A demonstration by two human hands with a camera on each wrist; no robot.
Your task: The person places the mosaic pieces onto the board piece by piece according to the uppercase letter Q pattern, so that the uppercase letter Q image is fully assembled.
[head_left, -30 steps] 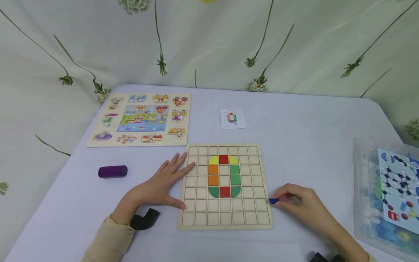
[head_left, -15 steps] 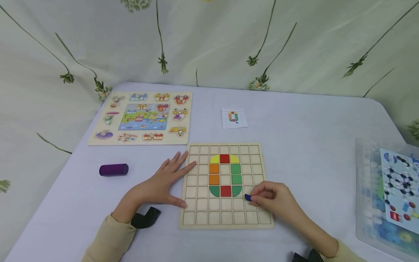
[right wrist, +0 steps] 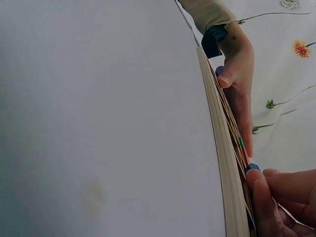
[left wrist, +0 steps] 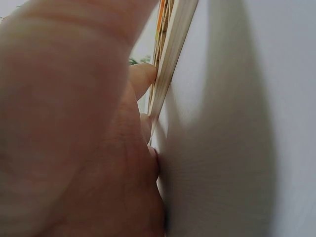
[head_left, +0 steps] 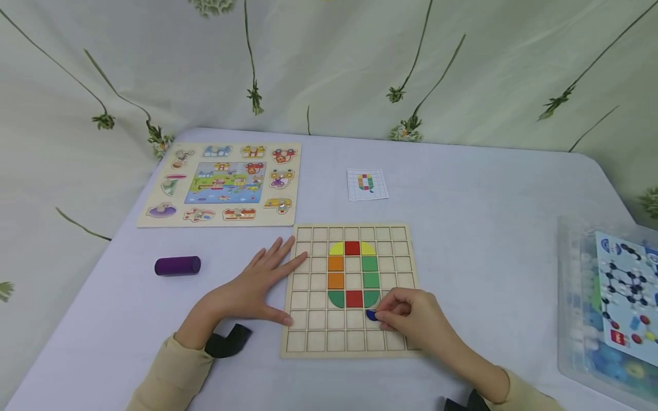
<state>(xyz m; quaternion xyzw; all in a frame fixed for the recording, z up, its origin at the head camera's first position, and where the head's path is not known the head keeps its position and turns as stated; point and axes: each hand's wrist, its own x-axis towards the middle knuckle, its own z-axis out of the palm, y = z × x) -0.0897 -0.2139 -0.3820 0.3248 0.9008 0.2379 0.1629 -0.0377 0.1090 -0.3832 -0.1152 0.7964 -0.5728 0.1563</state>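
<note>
My right hand (head_left: 411,314) pinches a small dark blue tile (head_left: 371,315) between thumb and fingertips, just below the lower right green rounded tile (head_left: 371,298) on the wooden grid board (head_left: 313,341). In the right wrist view the blue tile (right wrist: 252,168) shows at the fingertips. Spread out, my left hand (head_left: 252,291) touches the board's left edge with thumb and fingers. A ring of yellow, red, orange and green tiles lies in the grid, among them a red tile (head_left: 354,298) and an orange tile (head_left: 336,280).
Behind the board lies a small card (head_left: 367,184) printed with a coloured tile pattern. A picture puzzle board (head_left: 247,222) is at the back left, a purple cylinder (head_left: 177,266) in front of it. A clear plastic box (head_left: 570,342) stands at the right edge.
My right hand has carried the blue tile leftwards from beside the board's right edge to the cell under the green rounded tile. The left hand has stayed at the board's edge.
</note>
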